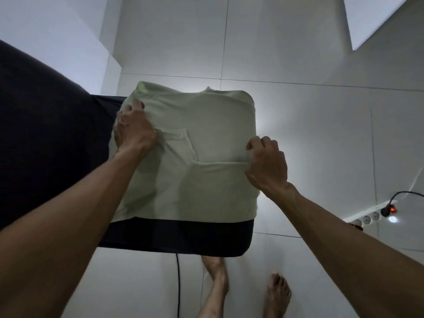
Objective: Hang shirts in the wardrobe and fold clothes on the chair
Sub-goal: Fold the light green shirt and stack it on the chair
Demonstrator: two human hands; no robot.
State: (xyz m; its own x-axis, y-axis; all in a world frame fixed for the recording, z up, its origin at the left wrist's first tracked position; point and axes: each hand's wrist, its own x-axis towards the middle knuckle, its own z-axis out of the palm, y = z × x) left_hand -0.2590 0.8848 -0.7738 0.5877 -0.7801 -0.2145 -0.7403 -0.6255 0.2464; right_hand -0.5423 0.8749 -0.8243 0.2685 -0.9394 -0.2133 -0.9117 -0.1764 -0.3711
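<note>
A pale green shirt (206, 125) with a chest pocket lies spread flat over the dark seat of the chair (183, 237), covering most of it. My left hand (134, 129) grips the cloth at the shirt's left side, fingers curled into the fabric. My right hand (267, 162) pinches a folded edge at the shirt's right side, near the seat's right rim. A crease runs across the shirt between the two hands. The chair's dark backrest (46, 134) fills the left of the view.
White tiled floor (309, 53) surrounds the chair. A white power strip (369, 216) with a red switch and a black plug lies on the floor at the right. A black cable (178, 283) runs under the seat front. My bare feet (247, 290) stand just before the chair.
</note>
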